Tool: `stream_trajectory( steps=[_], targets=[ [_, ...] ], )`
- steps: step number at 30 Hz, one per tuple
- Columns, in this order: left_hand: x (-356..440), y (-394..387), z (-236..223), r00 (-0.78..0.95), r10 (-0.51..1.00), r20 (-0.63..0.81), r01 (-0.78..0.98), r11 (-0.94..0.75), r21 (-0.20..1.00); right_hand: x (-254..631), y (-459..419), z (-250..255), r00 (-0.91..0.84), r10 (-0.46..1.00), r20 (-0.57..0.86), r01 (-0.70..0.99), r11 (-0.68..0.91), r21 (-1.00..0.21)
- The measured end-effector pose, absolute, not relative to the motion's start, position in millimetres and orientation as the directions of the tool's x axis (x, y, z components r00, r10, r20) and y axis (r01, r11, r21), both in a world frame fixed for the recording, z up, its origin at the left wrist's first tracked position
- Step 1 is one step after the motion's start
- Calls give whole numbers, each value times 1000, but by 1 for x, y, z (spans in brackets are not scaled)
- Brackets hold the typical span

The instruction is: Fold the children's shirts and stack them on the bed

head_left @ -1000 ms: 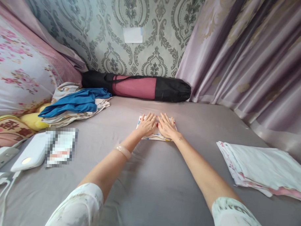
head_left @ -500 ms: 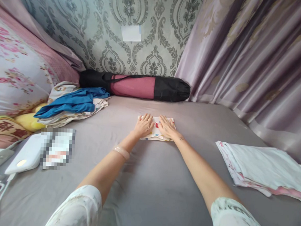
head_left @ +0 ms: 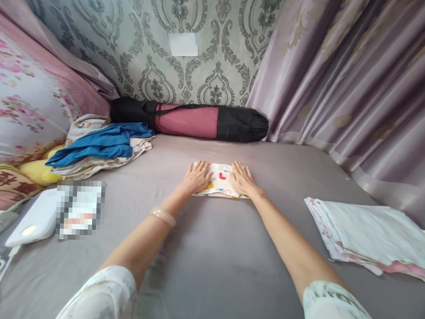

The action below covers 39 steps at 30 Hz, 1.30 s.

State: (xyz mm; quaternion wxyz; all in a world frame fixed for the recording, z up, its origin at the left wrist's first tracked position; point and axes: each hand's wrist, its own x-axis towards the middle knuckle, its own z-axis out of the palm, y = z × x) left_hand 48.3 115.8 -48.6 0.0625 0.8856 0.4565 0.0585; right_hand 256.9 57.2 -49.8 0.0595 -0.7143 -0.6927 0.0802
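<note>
A small folded white cloth with red, yellow and blue prints lies flat on the grey bedsheet in front of me. My left hand rests palm down on its left end, fingers stretched out. On its right end lies my right hand, also flat with the fingers extended. Between the hands the middle of the cloth shows, a red shape on top and layered edges along the near side. Both palms hide the ends of the cloth.
At right lies a stack of folded pale cloths. A blue garment tops a clothes pile at left, near a white power bank with cables. A black and pink rolled bag lies along the wall.
My hands have slid apart, left hand leftward and right hand rightward, uncovering more of the cloth's middle. Both stay flat on it.
</note>
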Motion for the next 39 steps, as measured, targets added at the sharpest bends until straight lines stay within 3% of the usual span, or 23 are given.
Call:
stream_trajectory(
  steps=[10,15,20,26,39],
  targets=[
    [28,116,-58,550,835,-12,826,-541,156,271,47,-59,70,997,-33,987,-74,-142],
    [45,96,-42,463,880,109,877,-472,84,249,45,-44,102,995,-10,986,-102,-130],
    [70,73,-48,457,880,132,873,-472,121,206,39,-44,93,991,94,983,-77,-164],
    [75,74,-71,460,878,132,874,-474,108,194,39,-56,114,992,47,980,-104,-172],
    [50,76,-54,428,903,41,888,-428,167,225,28,-48,162,986,-28,972,-164,-169]
  ],
)
